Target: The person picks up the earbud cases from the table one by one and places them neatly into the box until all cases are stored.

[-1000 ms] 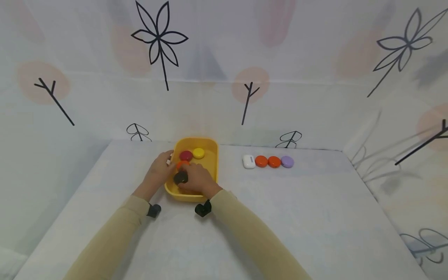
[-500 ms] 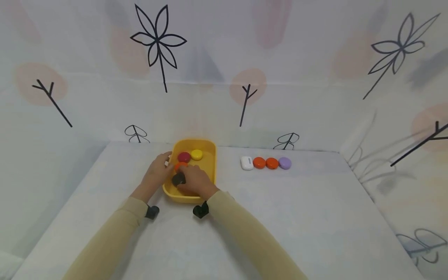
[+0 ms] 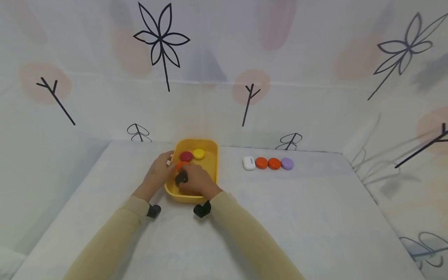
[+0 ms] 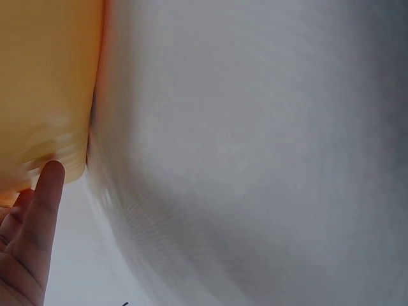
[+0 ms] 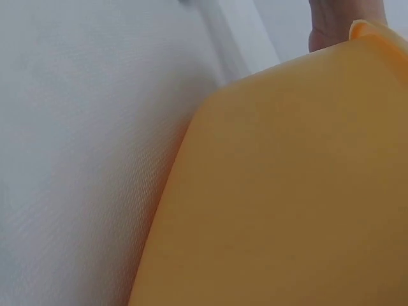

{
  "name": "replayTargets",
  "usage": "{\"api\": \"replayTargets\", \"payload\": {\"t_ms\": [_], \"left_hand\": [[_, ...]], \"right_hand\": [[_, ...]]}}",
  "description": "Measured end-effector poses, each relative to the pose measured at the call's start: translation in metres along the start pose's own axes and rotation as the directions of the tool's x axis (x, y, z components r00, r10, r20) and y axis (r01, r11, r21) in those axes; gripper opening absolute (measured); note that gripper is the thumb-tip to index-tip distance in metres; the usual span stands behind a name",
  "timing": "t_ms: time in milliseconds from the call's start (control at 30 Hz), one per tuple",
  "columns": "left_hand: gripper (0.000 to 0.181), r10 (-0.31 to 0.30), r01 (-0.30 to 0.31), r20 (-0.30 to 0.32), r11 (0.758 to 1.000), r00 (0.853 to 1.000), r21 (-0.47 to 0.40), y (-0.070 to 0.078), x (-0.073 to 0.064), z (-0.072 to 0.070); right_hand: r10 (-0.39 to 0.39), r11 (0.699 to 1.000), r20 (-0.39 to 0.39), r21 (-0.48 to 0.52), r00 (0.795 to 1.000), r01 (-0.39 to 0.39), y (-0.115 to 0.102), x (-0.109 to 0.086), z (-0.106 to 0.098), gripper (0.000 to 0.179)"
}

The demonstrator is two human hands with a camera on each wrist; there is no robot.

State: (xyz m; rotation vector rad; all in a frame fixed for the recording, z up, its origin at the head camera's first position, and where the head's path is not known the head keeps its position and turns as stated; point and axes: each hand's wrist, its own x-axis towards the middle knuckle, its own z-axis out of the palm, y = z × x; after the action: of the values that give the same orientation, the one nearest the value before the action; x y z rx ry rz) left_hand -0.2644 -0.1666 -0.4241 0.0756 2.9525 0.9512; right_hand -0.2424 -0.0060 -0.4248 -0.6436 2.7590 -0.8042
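At the left, the yellow tray (image 3: 185, 198) is being touched along its wall by the left grip (image 3: 159, 171), one straight finger (image 4: 48, 210) being seen against the outside in the left wrist view; whether the wall is also being pinched cannot be told. Should too little hold be kept there, the tray could be dragged over the counter (image 3: 297, 237) by a push from inside. Within the tray's left half, a dark piece (image 3: 181, 179) is lying toward the near end, an orange piece (image 3: 180, 166) is being partly covered just beyond it, and a red piece (image 3: 186, 156) is sitting farther back. The dark piece appears to be pinched between the thumb and a finger of the right grip (image 3: 196, 179); if only its rounded edge is being caught, it could be squeezed out and dropped. Because the orange piece is lying so near those fingers, it could be nudged into the red one, and then into the yellow piece (image 3: 198, 154) beside it. Farther right, outside the tray, a white piece (image 3: 249, 163), a second orange piece (image 3: 261, 163), a third orange piece (image 3: 274, 163) and a purple piece (image 3: 287, 163) are standing in a close row, which could be scattered by a careless sweep of the right sleeve (image 3: 252, 229).
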Motion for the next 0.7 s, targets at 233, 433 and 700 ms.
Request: {"api": "replayTargets", "payload": {"t_ms": [233, 433, 700], "left_hand": [[0.055, -0.041, 0.041, 0.023, 0.999, 0.999, 0.003, 0.0008, 0.0003, 0.0006], [0.054, -0.052, 0.052, 0.021, 0.999, 0.998, 0.004, -0.0004, -0.0001, 0.0013], [0.054, -0.015, 0.015, 0.007, 1.000, 1.000, 0.001, -0.0004, 0.0004, -0.0011]], "right_hand": [[0.004, 1.000, -0.082, -0.018, 0.997, -0.005, 0.0028, 0.0023, 0.0024, 0.041], [0.016, 0.997, -0.157, -0.066, 0.987, -0.027, 0.0013, 0.0016, 0.0009, 0.043], [0.022, 1.000, -0.194, -0.015, 0.981, -0.026, -0.0020, -0.0003, -0.0043, 0.045]]}}
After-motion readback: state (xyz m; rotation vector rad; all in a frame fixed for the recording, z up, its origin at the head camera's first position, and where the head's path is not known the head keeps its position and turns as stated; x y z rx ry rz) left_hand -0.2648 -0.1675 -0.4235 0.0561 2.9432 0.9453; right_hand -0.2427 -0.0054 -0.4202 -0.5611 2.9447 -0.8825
